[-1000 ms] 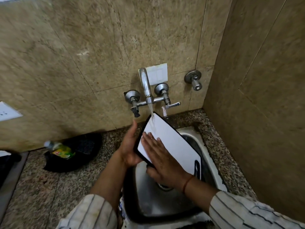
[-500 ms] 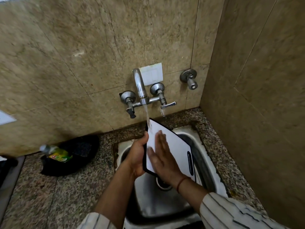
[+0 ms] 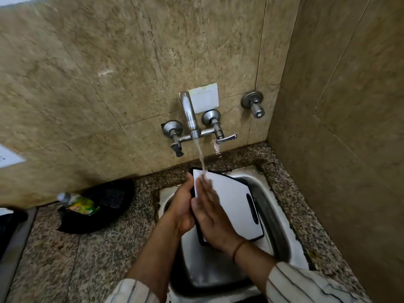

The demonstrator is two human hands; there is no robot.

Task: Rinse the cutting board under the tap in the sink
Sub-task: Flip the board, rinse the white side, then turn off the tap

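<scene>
Speckled granite counter [image 3: 105,256] runs along the tiled wall into the rt corner. Steel sink [image 3: 277,217] is set into it at the rt, rim flush w/ the stone, white sealant around the edge. Left of the sink, near the wall, a black bowl-like tray [image 3: 109,213] sits on the granite w/ a green-labelled bottle [image 3: 79,205] lying tilted in it, cap toward the left. At the far left edge a dark object, mostly cut off, can't tell what. Wet patch on the stone behind the sink, below the tap handle
</scene>
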